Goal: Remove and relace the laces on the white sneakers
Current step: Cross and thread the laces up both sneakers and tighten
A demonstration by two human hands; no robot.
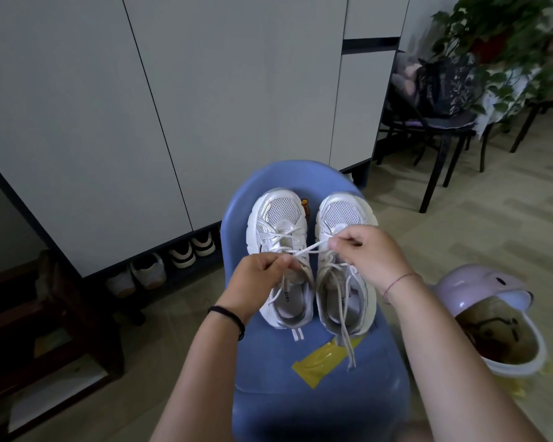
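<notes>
Now the fingers (278,261) of the left hand (259,279) and right hand (367,250) each pinch the lace (310,248), taut between them over the white sneakers (280,215) on the blue chair (268,362), toes at twelve o'clock; uneven tugging could yank it from its eyelets

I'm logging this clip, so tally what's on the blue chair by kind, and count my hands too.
White sneakers: 2
Yellow strip: 1
Hands, both pinching lace: 2
Total: 5
</notes>
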